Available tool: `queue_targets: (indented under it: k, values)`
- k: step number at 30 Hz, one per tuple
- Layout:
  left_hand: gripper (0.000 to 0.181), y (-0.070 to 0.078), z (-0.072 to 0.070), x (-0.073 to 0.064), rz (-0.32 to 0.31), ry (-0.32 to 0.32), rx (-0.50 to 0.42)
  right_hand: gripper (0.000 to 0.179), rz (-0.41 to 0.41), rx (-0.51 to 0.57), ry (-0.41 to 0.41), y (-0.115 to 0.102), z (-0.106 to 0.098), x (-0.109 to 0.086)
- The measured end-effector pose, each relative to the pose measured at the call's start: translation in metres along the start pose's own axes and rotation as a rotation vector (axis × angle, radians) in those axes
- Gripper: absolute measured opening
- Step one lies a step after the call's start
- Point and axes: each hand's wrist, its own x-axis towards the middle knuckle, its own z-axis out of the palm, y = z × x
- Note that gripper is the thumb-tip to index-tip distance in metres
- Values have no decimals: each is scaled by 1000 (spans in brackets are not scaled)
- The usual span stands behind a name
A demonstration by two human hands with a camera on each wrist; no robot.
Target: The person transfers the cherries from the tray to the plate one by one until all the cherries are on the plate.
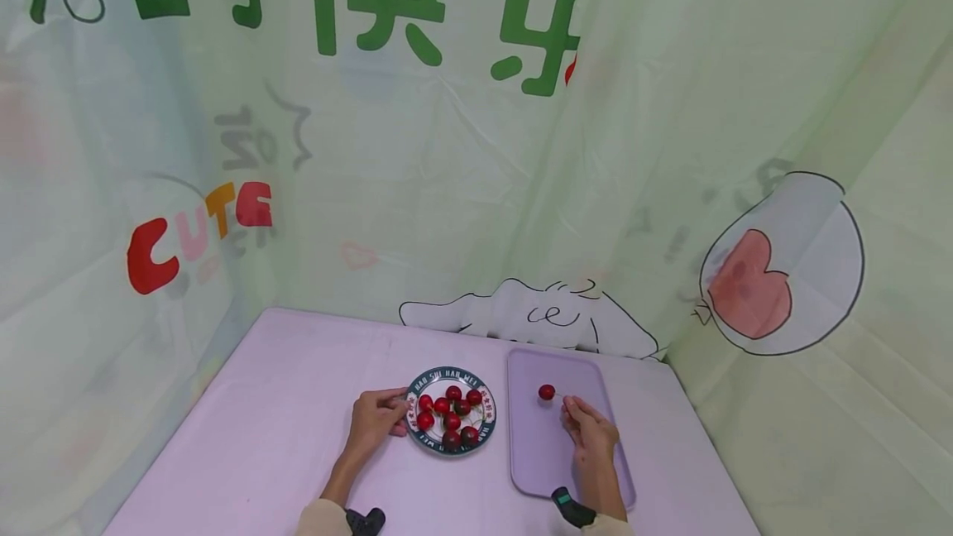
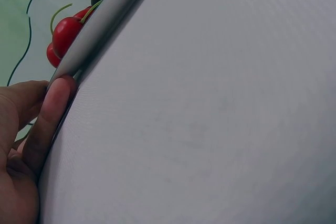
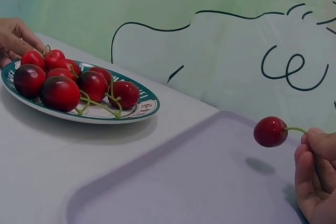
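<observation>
Between thumb and fingers my right hand (image 1: 591,430) pinches a cherry (image 3: 271,131) by its green stem. The cherry hangs above the purple tray (image 3: 210,177), and its shadow shows on the tray in the right wrist view. With its thumb above and fingers below, my left hand (image 1: 372,418) holds the left rim of the plate (image 1: 487,428), as the left wrist view shows close up. This plate is white with a dark green lettered rim. Several red and dark red cherries (image 3: 60,93) with stems lie heaped on it.
The tray lies right of the plate, a narrow strip of the pale table (image 1: 298,412) between them. A printed curtain (image 1: 476,189) hangs behind the table's far edge and along both sides. Dark straps with small devices (image 1: 365,522) sit on both wrists.
</observation>
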Motion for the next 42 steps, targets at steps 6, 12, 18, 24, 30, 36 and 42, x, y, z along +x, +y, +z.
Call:
queue_targets:
  k: [6,12,18,24,30,36,42]
  values:
    - [38,-2,0,1,4,-3,-3,24,6,13,-13,-1,2,-4]
    - [37,-1,1,1,-23,2,-9,22,22,42,-18,-3,5,-9]
    - [37,1,1,-1,-14,9,-21,23,16,50,-32,-3,10,-12]
    - [37,4,0,-3,-17,10,-16,17,23,57,-46,3,11,-9]
    - [37,2,0,-2,-11,6,-5,10,8,31,-42,8,14,-7]
    - [36,5,-1,-2,-19,8,5,18,9,40,-73,8,20,-10]
    - [37,7,0,-3,-23,7,6,10,7,30,-86,7,28,-17]
